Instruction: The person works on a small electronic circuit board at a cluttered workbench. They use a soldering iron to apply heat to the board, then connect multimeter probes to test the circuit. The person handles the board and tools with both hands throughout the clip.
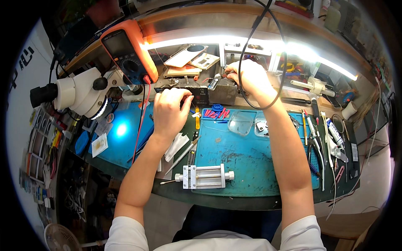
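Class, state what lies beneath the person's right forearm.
The blue mat shows on both sides of the right forearm, and a clear box reaches its left edge. Anything directly beneath is covered.

This was an electronics repair workshop, by all appearances, set up around one crowded workbench (pixel 176 197). A stereo microscope (pixel 77 94) with a ring light leaned in at the left, next to an orange digital multimeter (pixel 125 52) trailing red and black test leads (pixel 143 123). Blue work mats (pixel 238 159), scuffed and stained in places, covered much of the surface, and a small metal vise (pixel 205 177) sat near the front edge. Slim hand tools (pixel 305 125) crowded the right side, while an LED strip light (pixel 197 41) glared beneath a wooden shelf (pixel 201 21).
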`<state>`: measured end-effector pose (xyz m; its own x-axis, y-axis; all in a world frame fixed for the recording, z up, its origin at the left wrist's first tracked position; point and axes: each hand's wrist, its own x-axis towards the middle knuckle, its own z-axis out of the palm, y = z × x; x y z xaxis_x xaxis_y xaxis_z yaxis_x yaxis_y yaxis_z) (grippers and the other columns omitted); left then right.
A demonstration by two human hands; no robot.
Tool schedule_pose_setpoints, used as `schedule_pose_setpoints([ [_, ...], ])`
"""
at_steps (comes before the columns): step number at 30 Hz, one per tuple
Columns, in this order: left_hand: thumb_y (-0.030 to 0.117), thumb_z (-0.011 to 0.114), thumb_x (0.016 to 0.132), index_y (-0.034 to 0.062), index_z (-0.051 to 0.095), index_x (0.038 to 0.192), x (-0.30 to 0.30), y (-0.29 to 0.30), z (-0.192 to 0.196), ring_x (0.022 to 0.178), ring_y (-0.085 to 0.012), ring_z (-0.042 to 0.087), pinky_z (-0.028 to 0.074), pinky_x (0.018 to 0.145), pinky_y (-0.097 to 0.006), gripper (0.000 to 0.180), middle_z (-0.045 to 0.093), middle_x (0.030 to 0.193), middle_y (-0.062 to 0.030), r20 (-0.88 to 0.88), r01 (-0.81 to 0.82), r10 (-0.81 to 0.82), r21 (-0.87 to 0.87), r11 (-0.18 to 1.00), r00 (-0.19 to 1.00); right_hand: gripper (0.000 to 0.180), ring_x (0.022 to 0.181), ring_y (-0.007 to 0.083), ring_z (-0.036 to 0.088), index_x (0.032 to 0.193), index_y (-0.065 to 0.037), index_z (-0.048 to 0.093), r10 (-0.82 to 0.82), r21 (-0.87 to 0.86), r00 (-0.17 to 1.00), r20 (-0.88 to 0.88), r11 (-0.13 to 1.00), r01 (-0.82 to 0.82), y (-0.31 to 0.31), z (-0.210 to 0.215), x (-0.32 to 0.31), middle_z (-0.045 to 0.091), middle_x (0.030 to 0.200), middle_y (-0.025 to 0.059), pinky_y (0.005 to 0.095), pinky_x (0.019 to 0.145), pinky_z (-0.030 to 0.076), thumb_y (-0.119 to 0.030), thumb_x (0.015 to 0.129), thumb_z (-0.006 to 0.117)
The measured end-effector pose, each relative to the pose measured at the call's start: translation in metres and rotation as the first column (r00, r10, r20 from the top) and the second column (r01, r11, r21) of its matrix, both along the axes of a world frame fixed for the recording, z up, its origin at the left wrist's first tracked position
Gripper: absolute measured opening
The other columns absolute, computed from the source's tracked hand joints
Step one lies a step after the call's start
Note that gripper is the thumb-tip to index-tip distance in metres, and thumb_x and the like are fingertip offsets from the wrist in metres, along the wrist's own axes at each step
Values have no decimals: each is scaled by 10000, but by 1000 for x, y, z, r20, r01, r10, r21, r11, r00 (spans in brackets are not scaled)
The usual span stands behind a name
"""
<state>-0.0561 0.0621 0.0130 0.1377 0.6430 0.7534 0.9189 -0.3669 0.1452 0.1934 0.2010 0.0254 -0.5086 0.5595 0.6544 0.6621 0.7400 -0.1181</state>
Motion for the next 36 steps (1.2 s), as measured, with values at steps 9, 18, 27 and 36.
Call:
schedule_pose_setpoints([
  [9,166,762,900,96,747,945,-1,0,0,775,-201,609,423,780,-355,85,711,879,-16,1,-2,2,-3,1000,1000,192,930,296,704,1048,-157,769,1,-29,999,48,1000,1,3,1,-4,768,969,60,423,825,561,-248,880,749],
  [18,163,766,896,97,747,942,-1,2,-1,772,-200,607,423,778,-354,83,709,874,-13,0,4,-4,14,1000,1000,182,920,290,710,1040,-167,771,-6,-28,1000,3,1000,6,4,-4,-3,767,959,59,421,804,563,-267,891,742],
  [27,155,768,893,94,748,942,0,1,0,759,-195,598,420,774,-350,81,711,872,-15,6,8,-8,8,1000,1000,183,929,299,710,1044,-169,775,-24,-30,1000,20,999,25,5,-3,-3,765,947,59,427,807,562,-262,890,739],
  [36,152,768,892,94,748,941,-2,1,0,750,-201,593,419,766,-354,78,707,865,-19,13,9,-9,12,1000,1000,210,914,318,710,1051,-138,772,-43,-78,999,-2,996,43,2,0,-4,760,934,89,433,813,564,-264,884,743],
])
